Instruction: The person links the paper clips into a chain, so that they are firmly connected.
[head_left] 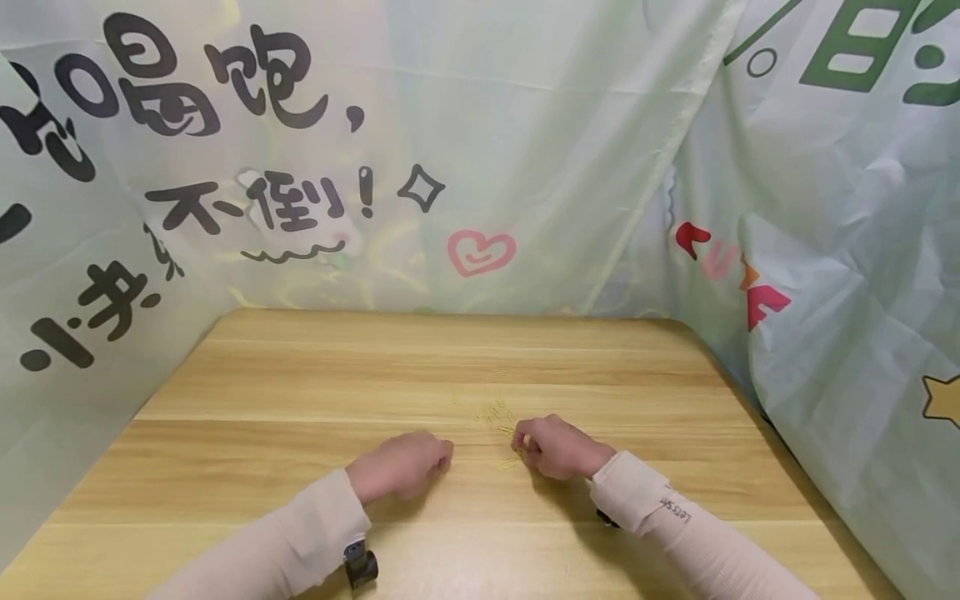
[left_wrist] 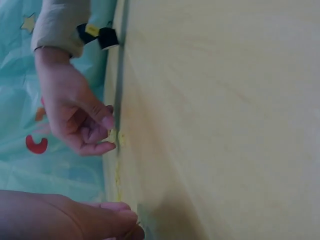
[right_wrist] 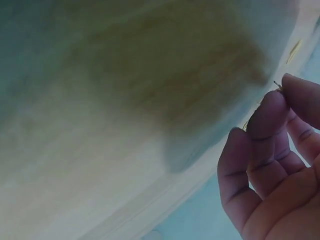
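Small yellow wire pieces that look like paper clips [head_left: 495, 412] lie scattered near the middle of the wooden table [head_left: 300, 383]. My right hand [head_left: 558, 447] is over the right side of this scatter. Between its thumb and fingertip, the right wrist view shows a thin paper clip [right_wrist: 278, 86] pinched, its end sticking out. To the left of the clips is my left hand [head_left: 405, 464], slightly blurred, its fingers curled. In the left wrist view its thumb and fingers pinch together at the bottom, with a tiny thin clip end barely visible at the tips.
Printed cloth [head_left: 570, 167] hangs behind the table and along both sides. One loose clip [head_left: 500, 372] lies farther back, and another [head_left: 510, 464] lies nearer, just left of my right hand. Dark wrist devices [head_left: 362, 564] sit at both cuffs.
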